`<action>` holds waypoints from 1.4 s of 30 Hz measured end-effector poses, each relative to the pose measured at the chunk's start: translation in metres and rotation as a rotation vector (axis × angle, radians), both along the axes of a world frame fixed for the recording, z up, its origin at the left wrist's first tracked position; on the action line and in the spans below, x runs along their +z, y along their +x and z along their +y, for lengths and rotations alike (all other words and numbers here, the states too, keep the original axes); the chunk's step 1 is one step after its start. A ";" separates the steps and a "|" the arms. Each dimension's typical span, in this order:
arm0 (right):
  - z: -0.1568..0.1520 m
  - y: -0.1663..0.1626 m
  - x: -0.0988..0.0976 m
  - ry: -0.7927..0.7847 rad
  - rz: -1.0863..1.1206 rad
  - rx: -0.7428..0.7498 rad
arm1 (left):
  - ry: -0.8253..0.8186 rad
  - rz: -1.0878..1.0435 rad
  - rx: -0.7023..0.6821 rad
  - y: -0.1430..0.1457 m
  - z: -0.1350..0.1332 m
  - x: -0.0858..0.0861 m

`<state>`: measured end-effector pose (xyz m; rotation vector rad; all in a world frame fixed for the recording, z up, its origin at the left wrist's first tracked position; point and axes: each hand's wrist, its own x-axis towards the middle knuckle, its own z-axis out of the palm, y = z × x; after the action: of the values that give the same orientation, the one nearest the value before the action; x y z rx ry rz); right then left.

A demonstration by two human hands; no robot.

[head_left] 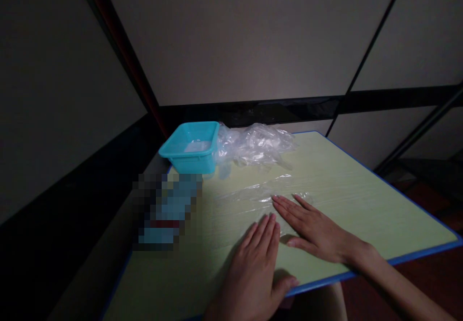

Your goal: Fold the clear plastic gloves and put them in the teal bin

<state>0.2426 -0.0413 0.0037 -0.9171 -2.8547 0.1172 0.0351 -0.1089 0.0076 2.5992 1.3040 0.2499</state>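
Note:
A clear plastic bag (pixel 249 195) lies spread flat on the yellow-green tabletop (pixel 347 176). My left hand (pixel 255 263) rests on the near part of it, fingers stretched out and thumb apart. To its right, my right hand (pixel 313 227) lies flat with its fingertips on the bag's right part, fingers extended. Neither hand grips anything. Both hands hide some of the bag's near and right edges, and its outline is hard to make out against the table.
A turquoise plastic basin (pixel 191 161) stands at the back left with something whitish inside. Beside it sits a crumpled heap of clear plastic bags (pixel 258 142). A blurred-out bluish item (pixel 170 212) lies at the left edge. Blue trim (pixel 427 251) borders the table; panelled walls stand behind.

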 end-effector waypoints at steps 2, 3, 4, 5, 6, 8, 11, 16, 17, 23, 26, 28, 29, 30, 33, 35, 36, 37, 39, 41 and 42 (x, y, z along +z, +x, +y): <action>0.000 0.000 0.000 -0.003 0.003 -0.002 | -0.007 0.026 -0.005 -0.004 -0.001 0.001; 0.000 0.000 0.000 -0.006 0.002 -0.004 | -0.010 0.037 -0.007 -0.007 -0.002 0.002; 0.000 0.000 0.000 -0.009 0.000 -0.006 | -0.011 0.045 -0.009 -0.009 -0.003 0.003; 0.000 0.000 0.000 -0.012 -0.004 -0.007 | -0.012 0.050 -0.012 -0.011 -0.003 0.003; 0.000 0.000 0.000 -0.015 -0.008 -0.005 | -0.010 0.053 -0.016 -0.013 -0.004 0.003; 0.000 0.001 0.000 -0.017 -0.002 -0.004 | -0.002 0.053 -0.023 -0.016 -0.005 0.002; -0.001 0.001 0.002 -0.010 0.042 -0.020 | 0.019 0.035 -0.023 -0.018 -0.005 -0.002; 0.002 -0.007 0.008 0.020 0.039 -0.039 | 0.044 -0.004 -0.022 -0.017 -0.005 0.000; 0.004 -0.009 0.009 0.032 0.039 -0.038 | 0.047 -0.009 -0.019 -0.017 -0.005 0.001; 0.013 -0.018 0.006 0.061 0.033 -0.024 | 0.076 -0.007 0.023 -0.018 -0.007 0.002; 0.014 -0.018 0.003 0.043 0.007 -0.020 | 0.090 0.007 0.066 -0.016 -0.001 0.004; 0.013 -0.017 0.001 0.033 -0.001 -0.026 | 0.094 0.021 0.097 -0.013 0.008 0.010; 0.013 -0.016 0.001 0.031 -0.006 -0.029 | 0.094 0.030 0.110 -0.011 0.013 0.012; 0.013 -0.016 0.000 0.032 -0.009 -0.031 | 0.096 0.036 0.113 -0.008 0.018 0.015; 0.013 -0.016 -0.001 0.042 -0.011 -0.032 | 0.121 0.035 0.140 0.000 0.032 0.018; 0.013 -0.017 -0.001 0.052 0.005 -0.035 | 0.136 0.037 0.164 0.004 0.039 0.016; 0.013 -0.017 -0.001 0.057 0.013 -0.036 | 0.135 0.040 0.177 0.005 0.041 0.014; 0.012 -0.017 -0.001 0.062 0.017 -0.038 | 0.128 0.046 0.186 0.006 0.042 0.012; 0.012 -0.018 -0.002 0.072 0.016 -0.041 | 0.105 0.062 0.204 0.004 0.043 0.009; 0.012 -0.017 -0.002 0.084 0.019 -0.037 | 0.094 0.083 0.215 0.000 0.043 0.006; 0.012 -0.017 -0.002 0.089 0.026 -0.033 | 0.097 0.091 0.218 -0.004 0.042 0.005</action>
<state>0.2258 -0.0290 0.0012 -0.9375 -2.7940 -0.0020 0.0314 -0.0670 0.0130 2.5732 1.6489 0.2386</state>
